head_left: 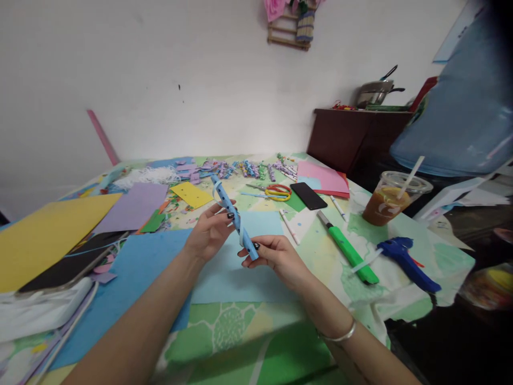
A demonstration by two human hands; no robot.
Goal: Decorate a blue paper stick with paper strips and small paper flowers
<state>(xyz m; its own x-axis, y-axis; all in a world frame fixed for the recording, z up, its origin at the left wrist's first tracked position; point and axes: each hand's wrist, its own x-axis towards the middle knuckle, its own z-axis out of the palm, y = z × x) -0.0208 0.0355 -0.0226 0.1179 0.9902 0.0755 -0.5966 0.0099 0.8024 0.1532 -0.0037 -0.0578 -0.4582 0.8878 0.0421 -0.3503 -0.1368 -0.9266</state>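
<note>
Both my hands hold a thin rolled blue paper stick [233,215] with dark dots, over the middle of the table. My left hand [209,232] pinches its middle part, fingers closed around it. My right hand [276,256] grips the lower end between thumb and fingers. A loose strip of the blue paper curls at the stick's top end. Below the hands lies a light blue paper sheet [236,278] on the patterned tablecloth [240,331].
Yellow [44,235] and purple sheets [134,206] lie left, by a black phone [68,264]. Several rolled paper sticks [248,170], scissors [276,192], another phone [308,195], a green utility knife [348,248], a blue glue gun [406,259] and an iced drink cup [390,199] sit right.
</note>
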